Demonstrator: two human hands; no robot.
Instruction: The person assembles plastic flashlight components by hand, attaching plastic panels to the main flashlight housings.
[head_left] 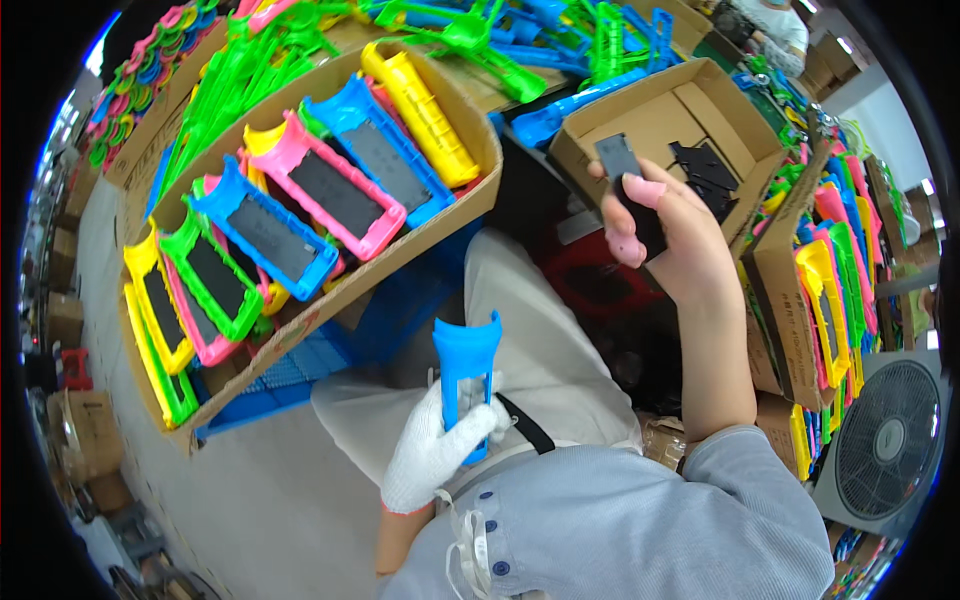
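My left hand, in a white knit glove, is closed around a blue plastic frame in front of my lap. That frame has a curved, flared top end and a long opening in its middle. Raised to the right, my right hand pinches a flat dark grey rectangular plate between thumb and fingers. Pink covers sit on some of its fingertips. Just beyond this hand, a small open cardboard box holds several black flat pieces.
A long cardboard box at the left holds several coloured frames with dark panels. Green and blue parts are heaped behind. More frames fill a carton at the right, near a fan. Another person is at the far right.
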